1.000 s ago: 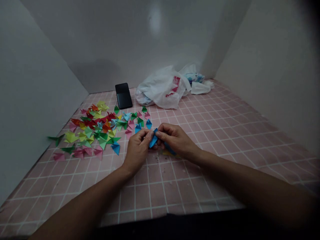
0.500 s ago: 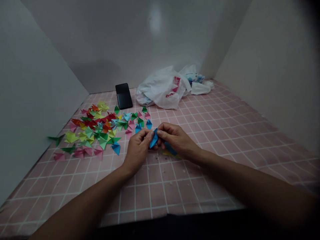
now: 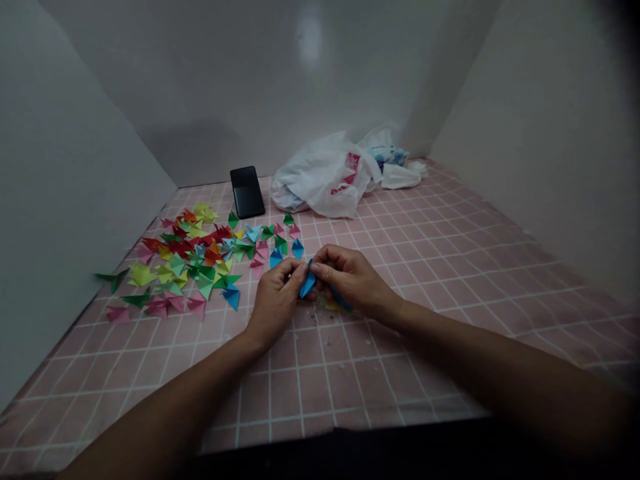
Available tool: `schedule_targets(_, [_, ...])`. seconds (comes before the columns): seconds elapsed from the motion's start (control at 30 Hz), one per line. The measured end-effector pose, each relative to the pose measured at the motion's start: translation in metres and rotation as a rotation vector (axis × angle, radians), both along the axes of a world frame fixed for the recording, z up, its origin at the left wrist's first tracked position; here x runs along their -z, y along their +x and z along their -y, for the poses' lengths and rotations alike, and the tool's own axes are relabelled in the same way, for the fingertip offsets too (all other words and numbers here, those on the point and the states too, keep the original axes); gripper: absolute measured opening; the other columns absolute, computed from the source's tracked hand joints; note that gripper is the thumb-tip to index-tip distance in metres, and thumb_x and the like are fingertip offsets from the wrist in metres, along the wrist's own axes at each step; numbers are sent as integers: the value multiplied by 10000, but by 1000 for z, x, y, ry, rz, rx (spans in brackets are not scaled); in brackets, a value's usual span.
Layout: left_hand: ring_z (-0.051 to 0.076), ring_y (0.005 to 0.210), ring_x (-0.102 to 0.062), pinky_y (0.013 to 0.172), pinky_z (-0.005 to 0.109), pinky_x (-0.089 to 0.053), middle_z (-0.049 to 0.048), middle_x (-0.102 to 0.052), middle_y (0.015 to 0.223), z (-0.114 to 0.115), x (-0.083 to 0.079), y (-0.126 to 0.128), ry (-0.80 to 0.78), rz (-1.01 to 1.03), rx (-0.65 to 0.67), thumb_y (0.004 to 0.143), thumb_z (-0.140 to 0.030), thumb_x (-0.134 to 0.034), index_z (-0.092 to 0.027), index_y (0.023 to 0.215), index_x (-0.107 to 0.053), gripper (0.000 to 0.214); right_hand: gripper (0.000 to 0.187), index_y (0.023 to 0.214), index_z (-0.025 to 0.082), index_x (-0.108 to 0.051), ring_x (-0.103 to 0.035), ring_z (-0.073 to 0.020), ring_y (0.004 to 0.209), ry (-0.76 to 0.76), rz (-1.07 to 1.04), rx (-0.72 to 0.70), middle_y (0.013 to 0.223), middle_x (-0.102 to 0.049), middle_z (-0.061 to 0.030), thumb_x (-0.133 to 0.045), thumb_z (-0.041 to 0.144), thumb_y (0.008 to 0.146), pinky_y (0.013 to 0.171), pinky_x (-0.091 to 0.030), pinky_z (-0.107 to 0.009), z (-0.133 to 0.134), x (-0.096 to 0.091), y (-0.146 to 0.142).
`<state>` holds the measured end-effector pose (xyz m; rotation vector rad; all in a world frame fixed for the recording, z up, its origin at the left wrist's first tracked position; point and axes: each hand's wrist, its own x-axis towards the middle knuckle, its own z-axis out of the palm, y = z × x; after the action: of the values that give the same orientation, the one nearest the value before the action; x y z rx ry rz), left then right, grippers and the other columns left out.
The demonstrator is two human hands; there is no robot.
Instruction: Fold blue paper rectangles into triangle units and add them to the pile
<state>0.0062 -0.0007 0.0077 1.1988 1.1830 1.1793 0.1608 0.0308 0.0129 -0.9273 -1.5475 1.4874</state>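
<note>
Your folded paper [image 3: 308, 285] is blue, the scattered papers [image 3: 203, 275] multicoloured, the counter [image 3: 450, 280] pink with white gridlines, the phone [image 3: 247, 193] black.

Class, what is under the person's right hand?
Under the right hand, parts of blue paper and yellow paper show; the hand covers the rest, so their full shapes cannot be seen.

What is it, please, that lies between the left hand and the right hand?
In the head view, a blue folded paper lies between the left hand and the right hand, held near its upper end by both.
</note>
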Motion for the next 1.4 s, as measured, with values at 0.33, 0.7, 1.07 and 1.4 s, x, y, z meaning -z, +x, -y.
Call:
schedule_targets(0.33, [114, 593, -585, 576, 213, -498, -15, -598, 664, 0, 2, -2, 53, -92, 20, 903, -399, -621, -178, 792, -645, 249, 188, 716, 199, -548, -504, -114, 566, 141, 135, 77, 591, -552, 27, -601, 319, 851, 520, -382, -236, 1, -3, 1])
schedule_targets(0.7, [105, 628, -593, 589, 224, -528, -2, -615, 786, -1, 4, 1, 17, 36, 38, 822, -408, -722, -158, 857, -653, 262, 175, 678, 177, -553, -458, -92, 546, 255, 184, 131, 581, -533, 37, -572, 242, 839, 542, -362, -231, 1, -5, 3])
schedule_targets(1.07, [98, 598, -536, 567, 204, -459, -21, -581, 679, -4, 5, 0, -31, 98, 62, 830, -405, -710, -161, 800, -643, 255, 182, 674, 179, -551, -459, -89, 551, 342, 208, 136, 594, -529, 38, -577, 211, 852, 546, -366, -231, 0, -4, 5])
schedule_targets(1.4, [111, 630, -582, 627, 234, -503, -3, -631, 724, -5, 11, -2, -56, 164, 93, 849, -419, -713, -164, 833, -658, 262, 138, 821, 190, -542, -531, -80, 464, -2, -82, -29, 592, -590, 52, -601, 302, 874, 467, -407, -205, -4, 0, 4])
